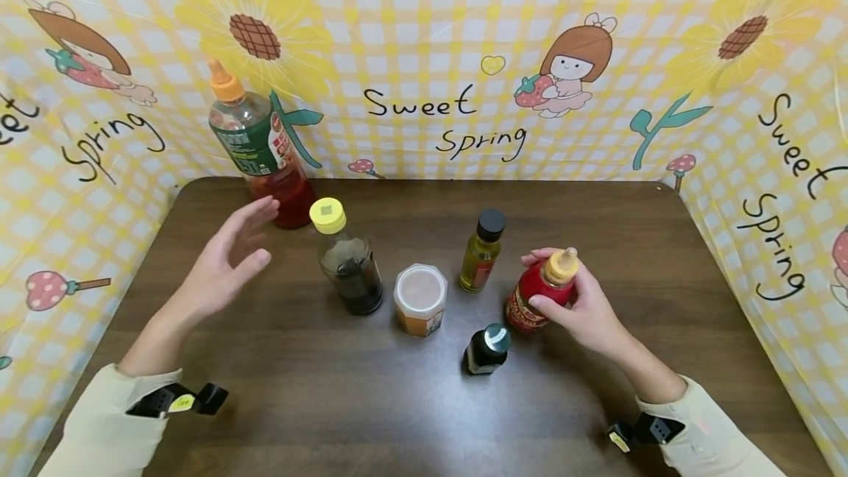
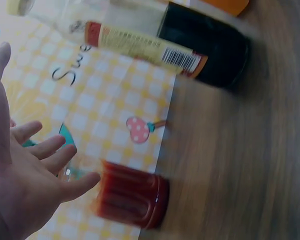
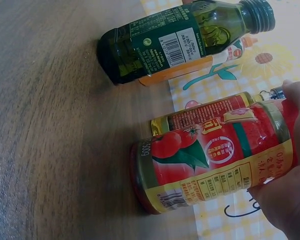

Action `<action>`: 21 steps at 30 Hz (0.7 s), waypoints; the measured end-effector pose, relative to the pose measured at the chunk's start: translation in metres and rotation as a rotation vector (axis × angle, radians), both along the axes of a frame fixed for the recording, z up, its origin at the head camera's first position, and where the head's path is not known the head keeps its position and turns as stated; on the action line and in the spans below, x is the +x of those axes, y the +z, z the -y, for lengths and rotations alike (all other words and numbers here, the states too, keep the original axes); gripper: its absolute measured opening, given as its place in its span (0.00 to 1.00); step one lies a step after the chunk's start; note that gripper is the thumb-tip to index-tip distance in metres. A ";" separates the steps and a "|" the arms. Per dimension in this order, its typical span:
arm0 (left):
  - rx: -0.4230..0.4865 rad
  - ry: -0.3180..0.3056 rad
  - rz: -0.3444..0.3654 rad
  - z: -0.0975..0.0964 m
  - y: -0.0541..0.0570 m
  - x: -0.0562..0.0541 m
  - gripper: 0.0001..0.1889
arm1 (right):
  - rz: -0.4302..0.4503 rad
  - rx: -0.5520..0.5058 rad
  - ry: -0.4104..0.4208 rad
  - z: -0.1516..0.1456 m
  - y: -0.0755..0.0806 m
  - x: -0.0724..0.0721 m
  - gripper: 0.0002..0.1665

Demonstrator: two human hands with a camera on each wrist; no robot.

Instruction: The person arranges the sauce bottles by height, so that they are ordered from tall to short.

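Observation:
On the right of the table, my right hand [image 1: 596, 315] grips a red ketchup bottle [image 1: 522, 308] with a yellow nozzle cap, thumb in front and fingers round the back. Tomatoes show on the label of that ketchup bottle [image 3: 190, 150] in the right wrist view. My left hand [image 1: 228, 263] hovers with spread, relaxed fingers and holds nothing. Its fingertips overlap the lower part of a large red sauce bottle [image 1: 255, 142] with an orange nozzle in the head view. The left wrist view shows the red sauce [image 2: 132, 195] beyond the fingers.
Between the hands stand a yellow-capped bottle of dark liquid [image 1: 354, 278], an octagonal jar [image 1: 420, 300] with a pale lid, a small black-capped oil bottle [image 1: 478, 260] and a dark green bottle [image 1: 486, 352]. A checked cloth [image 1: 424, 35] hangs behind the brown table [image 1: 318, 403].

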State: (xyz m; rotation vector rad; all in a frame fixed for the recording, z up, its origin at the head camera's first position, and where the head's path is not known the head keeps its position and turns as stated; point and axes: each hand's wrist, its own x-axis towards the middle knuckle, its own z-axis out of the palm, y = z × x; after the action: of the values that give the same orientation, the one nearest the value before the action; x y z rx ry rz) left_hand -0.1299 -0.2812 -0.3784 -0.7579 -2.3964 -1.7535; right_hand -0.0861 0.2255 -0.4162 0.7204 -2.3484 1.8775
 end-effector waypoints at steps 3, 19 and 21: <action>-0.029 -0.038 0.013 -0.011 -0.001 0.000 0.34 | 0.001 0.002 -0.001 0.000 0.000 0.000 0.36; -0.053 -0.193 0.089 -0.065 -0.008 -0.002 0.40 | 0.014 0.009 0.008 -0.001 -0.001 0.000 0.35; -0.002 -0.222 0.080 -0.070 -0.009 -0.003 0.39 | 0.016 0.010 0.007 -0.001 -0.001 0.000 0.35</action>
State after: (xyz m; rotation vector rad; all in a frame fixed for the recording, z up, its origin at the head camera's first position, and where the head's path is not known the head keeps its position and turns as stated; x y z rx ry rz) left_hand -0.1324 -0.2111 -0.3872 -1.0079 -2.4471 -1.8939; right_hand -0.0865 0.2269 -0.4168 0.7187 -2.3692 1.8824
